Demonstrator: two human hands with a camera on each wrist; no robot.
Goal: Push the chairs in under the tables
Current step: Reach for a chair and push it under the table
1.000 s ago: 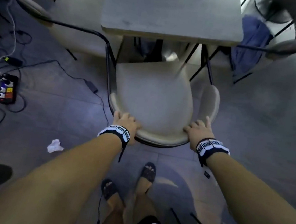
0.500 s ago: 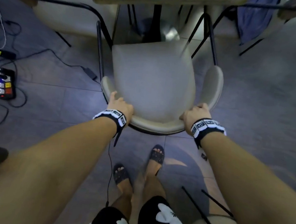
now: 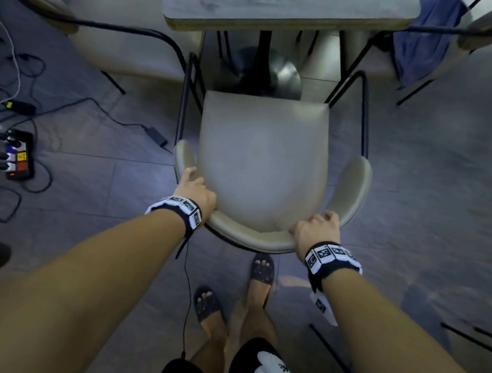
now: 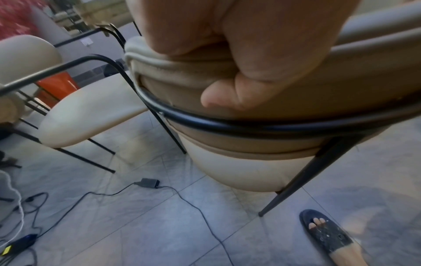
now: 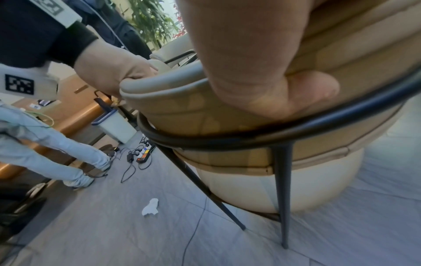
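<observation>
While both hands grip its curved backrest, the chair (image 3: 260,163) stands on the grey tiled floor (image 3: 439,182) facing the tabletop (image 3: 285,3), its front edge short of the tabletop's near edge, so the whole seat lies out in the open. It is padded in beige, with a squarish seat rounded at the back, a low wrap-around backrest, thin black metal legs and black arm rails along each side. Its long axis runs from the person straight toward the tabletop, seat front pointing away.

The left hand (image 3: 197,193) clasps the backrest's left curve, fingers curled over the top rim and thumb pressed on the outer padding, as the left wrist view shows (image 4: 230,59). The right hand (image 3: 317,232) grips the right curve the same way, thumb against the outer side (image 5: 257,68).

Under the tabletop stands a dark pedestal with a shiny round base (image 3: 268,73), directly ahead of the seat. A second beige chair (image 3: 119,21) sits to the left, its black rail close to the pushed chair's left arm rail. A third chair with a blue cloth (image 3: 424,38) draped on it is at the right. A power strip (image 3: 18,156) with tangled cables lies on the floor to the left, and a crumpled white paper (image 5: 150,207) lies behind.
</observation>
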